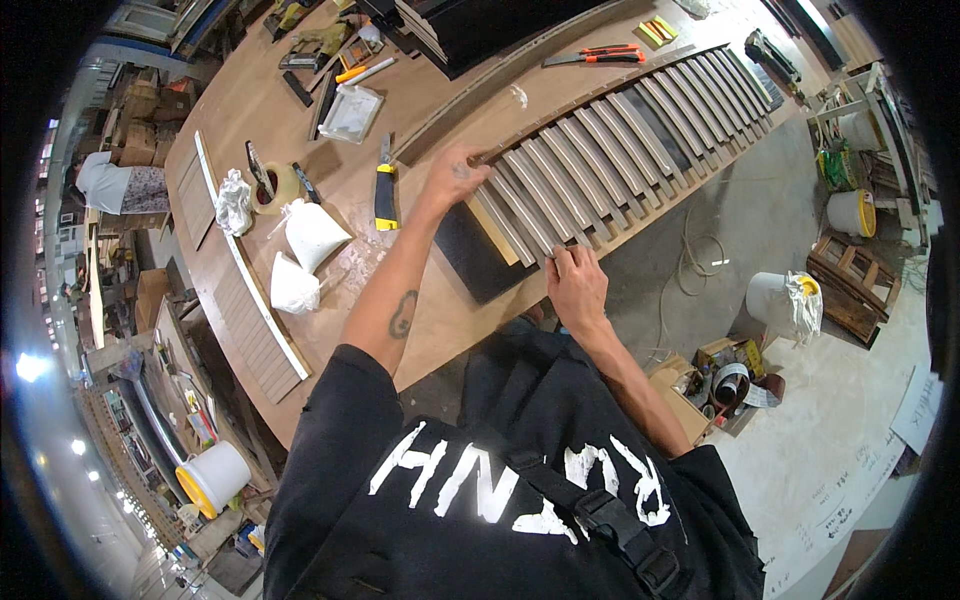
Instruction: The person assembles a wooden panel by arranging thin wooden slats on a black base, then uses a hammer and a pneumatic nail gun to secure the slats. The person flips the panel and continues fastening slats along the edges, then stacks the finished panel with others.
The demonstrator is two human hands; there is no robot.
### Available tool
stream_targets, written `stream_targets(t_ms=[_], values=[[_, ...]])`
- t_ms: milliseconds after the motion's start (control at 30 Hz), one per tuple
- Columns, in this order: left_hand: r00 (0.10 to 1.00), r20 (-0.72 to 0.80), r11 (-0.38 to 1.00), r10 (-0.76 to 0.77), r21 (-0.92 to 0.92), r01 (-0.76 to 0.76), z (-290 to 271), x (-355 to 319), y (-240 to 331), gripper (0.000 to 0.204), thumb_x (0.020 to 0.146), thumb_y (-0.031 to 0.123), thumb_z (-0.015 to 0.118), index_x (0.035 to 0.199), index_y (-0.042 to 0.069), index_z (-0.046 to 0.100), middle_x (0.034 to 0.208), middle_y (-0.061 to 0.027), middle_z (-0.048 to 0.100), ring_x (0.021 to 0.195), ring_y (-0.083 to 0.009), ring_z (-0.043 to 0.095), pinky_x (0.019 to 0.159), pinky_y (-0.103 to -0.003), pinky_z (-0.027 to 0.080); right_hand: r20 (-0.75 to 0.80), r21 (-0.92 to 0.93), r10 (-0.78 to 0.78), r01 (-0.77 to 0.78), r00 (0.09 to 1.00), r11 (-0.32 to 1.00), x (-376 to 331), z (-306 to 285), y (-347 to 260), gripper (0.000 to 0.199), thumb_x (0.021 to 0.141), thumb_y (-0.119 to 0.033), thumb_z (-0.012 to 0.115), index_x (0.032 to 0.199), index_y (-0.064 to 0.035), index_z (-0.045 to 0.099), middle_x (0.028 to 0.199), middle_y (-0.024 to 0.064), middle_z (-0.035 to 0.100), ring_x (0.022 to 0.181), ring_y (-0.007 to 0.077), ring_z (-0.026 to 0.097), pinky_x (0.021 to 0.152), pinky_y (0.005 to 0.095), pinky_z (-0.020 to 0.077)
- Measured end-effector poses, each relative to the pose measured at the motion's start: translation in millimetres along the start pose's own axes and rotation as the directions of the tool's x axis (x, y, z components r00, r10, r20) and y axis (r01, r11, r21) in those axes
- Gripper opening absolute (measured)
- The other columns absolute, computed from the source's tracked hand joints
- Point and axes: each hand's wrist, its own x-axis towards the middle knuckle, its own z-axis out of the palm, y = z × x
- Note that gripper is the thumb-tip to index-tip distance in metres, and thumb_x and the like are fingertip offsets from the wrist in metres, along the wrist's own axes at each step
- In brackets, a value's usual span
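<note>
A row of narrow grey-brown slats lies side by side across a black board on the workbench, bordered on the far side by a thin curved strip. My left hand is closed at the far end of a slat near the row's left end, its fingertips partly hidden. At the near end of that slat, my right hand pinches with bent fingers by the bench edge. The bare left end of the black board shows beside the slats. A yellow-and-black utility knife lies left of my left hand.
White plastic bags, a tape roll and a clear plastic box sit on the bench's left half. Red-and-black cutters lie beyond the row. A white bucket and a coiled cord are on the floor at right.
</note>
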Motion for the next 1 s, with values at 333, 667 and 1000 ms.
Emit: stream_targets(t_ms=[333, 667, 1000], values=[[0.998, 0.022, 0.997, -0.062, 0.045, 0.061, 0, 4, -3, 0.052, 0.078, 0.029, 0.08, 0.119, -0.002, 0.072, 0.117, -0.0218, 0.071, 0.109, -0.0339, 0.068, 0.095, -0.038, 0.05, 0.027, 0.059, 0.192, -0.193, 0.981, 0.979, 1, 1, -12, 0.015, 0.088, -0.014, 0.072, 0.096, -0.0042, 0.064, 0.092, 0.0139, 0.064, 0.087, 0.0359, 0.065, 0.074, 0.0459, 0.0535], [0.994, -0.086, 0.996, -0.068, -0.069, 0.062, 12, -1, -8, 0.041, 0.079, 0.024, 0.074, 0.112, 0.0, 0.074, 0.107, -0.0218, 0.072, 0.101, -0.0336, 0.069, 0.089, -0.039, 0.052, 0.039, 0.108, 0.213, -0.216, 0.976, 0.97, 8, 11, -14, 0.012, 0.086, -0.013, 0.073, 0.093, -0.0039, 0.067, 0.089, 0.0154, 0.063, 0.084, 0.0375, 0.064, 0.07, 0.0472, 0.0531], [0.986, -0.146, 0.997, -0.075, -0.023, 0.073, -11, 11, 24, 0.038, 0.092, 0.035, 0.066, 0.091, -0.002, 0.073, 0.069, -0.0137, 0.068, 0.061, -0.0224, 0.067, 0.065, -0.037, 0.053, 0.173, 0.036, 0.102, -0.11, 0.98, 0.993, 23, 0, -1, 0.016, 0.087, -0.016, 0.073, 0.092, -0.0032, 0.066, 0.087, 0.0169, 0.062, 0.08, 0.0392, 0.064, 0.069, 0.0489, 0.0525]])
